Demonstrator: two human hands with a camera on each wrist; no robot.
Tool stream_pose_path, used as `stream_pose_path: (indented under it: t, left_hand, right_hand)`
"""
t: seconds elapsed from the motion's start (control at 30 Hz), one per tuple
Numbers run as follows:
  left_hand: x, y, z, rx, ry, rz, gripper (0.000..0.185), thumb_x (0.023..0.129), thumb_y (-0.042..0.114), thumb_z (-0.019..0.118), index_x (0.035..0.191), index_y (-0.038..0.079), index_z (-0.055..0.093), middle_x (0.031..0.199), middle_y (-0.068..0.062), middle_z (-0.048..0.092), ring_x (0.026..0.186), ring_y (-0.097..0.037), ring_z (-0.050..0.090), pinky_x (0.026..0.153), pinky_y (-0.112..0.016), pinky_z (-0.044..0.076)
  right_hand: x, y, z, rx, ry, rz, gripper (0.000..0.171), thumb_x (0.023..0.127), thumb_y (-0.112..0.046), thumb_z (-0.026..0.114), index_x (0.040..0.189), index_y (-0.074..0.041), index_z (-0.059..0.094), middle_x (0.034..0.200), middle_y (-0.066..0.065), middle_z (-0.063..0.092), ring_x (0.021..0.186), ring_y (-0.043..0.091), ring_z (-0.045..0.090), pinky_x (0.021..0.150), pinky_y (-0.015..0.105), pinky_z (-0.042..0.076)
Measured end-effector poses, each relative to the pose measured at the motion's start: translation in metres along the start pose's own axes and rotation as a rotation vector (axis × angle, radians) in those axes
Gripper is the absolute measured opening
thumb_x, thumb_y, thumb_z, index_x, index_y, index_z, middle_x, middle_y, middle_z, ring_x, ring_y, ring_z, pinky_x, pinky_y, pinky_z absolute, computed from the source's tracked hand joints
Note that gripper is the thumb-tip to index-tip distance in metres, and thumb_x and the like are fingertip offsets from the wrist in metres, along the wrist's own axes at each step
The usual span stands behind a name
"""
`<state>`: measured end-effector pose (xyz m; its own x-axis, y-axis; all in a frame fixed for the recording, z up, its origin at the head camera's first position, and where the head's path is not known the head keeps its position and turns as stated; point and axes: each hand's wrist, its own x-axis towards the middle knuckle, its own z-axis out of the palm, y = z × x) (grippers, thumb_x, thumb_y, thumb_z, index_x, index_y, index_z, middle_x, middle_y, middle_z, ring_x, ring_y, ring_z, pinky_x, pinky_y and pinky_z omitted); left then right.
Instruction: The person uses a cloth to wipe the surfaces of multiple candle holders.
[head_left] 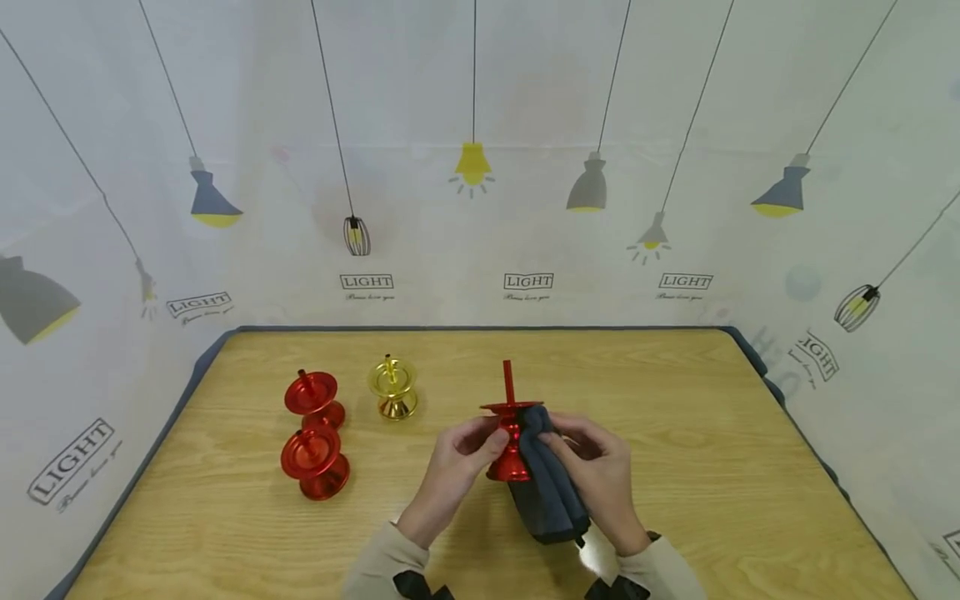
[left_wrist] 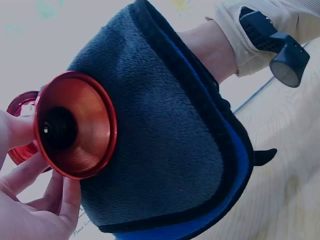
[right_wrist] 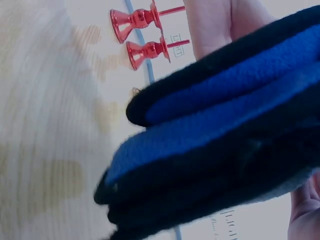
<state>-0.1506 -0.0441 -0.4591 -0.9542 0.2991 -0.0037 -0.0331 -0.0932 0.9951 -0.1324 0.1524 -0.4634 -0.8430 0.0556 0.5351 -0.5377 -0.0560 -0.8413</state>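
Between both hands, above the table, a shiny red candle holder [head_left: 510, 454] with a thin spike on top is held upright. My left hand [head_left: 453, 462] grips its stem from the left with thumb and fingers. From the right, my right hand [head_left: 600, 467] pinches a folded dark grey cloth [head_left: 551, 492] and presses it against the holder's side. In the left wrist view, the hollow underside of the red candle holder [left_wrist: 90, 130] faces the camera, beside the cloth [left_wrist: 155, 130]. Blue lining of the cloth [right_wrist: 200, 125] shows in the right wrist view, which hides the right fingertips.
Two more red candle holders [head_left: 311, 393] [head_left: 324, 479] stand close together on the left of the wooden table [head_left: 720, 467]. A gold candle holder [head_left: 396, 404] stands to their right. A white sheet printed with lamps [head_left: 420, 100] surrounds the table's back and sides.
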Motion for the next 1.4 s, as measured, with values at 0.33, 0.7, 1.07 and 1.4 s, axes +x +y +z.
stream_pose_path:
  t: [0.33, 0.7, 1.07, 1.4]
  left_hand:
    - [0.002, -0.001, 0.004, -0.04, 0.12, 0.003, 0.042, 0.099, 0.022, 0.068, 0.131, -0.005, 0.06, 0.127, -0.021, 0.066, 0.111, -0.018, 0.065, 0.091, -0.022, 0.052]
    - [0.006, -0.007, 0.006, -0.022, 0.118, -0.015, 0.044, 0.094, 0.03, 0.075, 0.124, 0.0, 0.067, 0.115, -0.011, 0.071, 0.101, -0.013, 0.065, 0.085, -0.024, 0.054]
    - [0.005, -0.008, -0.003, -0.078, 0.058, -0.013, 0.049, 0.098, 0.026, 0.07, 0.136, -0.003, 0.059, 0.122, -0.015, 0.068, 0.106, -0.012, 0.063, 0.091, -0.025, 0.051]
    - [0.004, -0.008, 0.002, -0.044, 0.119, 0.021, 0.034, 0.093, 0.022, 0.075, 0.117, -0.001, 0.068, 0.111, -0.008, 0.072, 0.099, -0.014, 0.066, 0.085, -0.026, 0.055]
  right_hand:
    - [0.005, 0.007, 0.008, -0.052, 0.068, 0.083, 0.021, 0.084, 0.013, 0.074, 0.104, 0.011, 0.072, 0.104, -0.002, 0.076, 0.096, 0.01, 0.074, 0.081, 0.024, 0.06]
    - [0.0, 0.008, 0.008, -0.078, 0.068, 0.063, 0.022, 0.083, 0.014, 0.073, 0.105, 0.011, 0.071, 0.103, -0.003, 0.076, 0.096, 0.009, 0.073, 0.079, 0.023, 0.06]
    - [0.002, 0.01, 0.007, -0.043, 0.093, 0.173, 0.021, 0.084, 0.011, 0.074, 0.105, 0.009, 0.072, 0.099, -0.004, 0.076, 0.091, 0.009, 0.074, 0.076, 0.023, 0.06]
    - [0.0, 0.006, 0.011, -0.231, -0.016, -0.188, 0.032, 0.081, 0.015, 0.076, 0.109, 0.001, 0.075, 0.108, 0.016, 0.074, 0.101, 0.007, 0.071, 0.078, 0.022, 0.06]
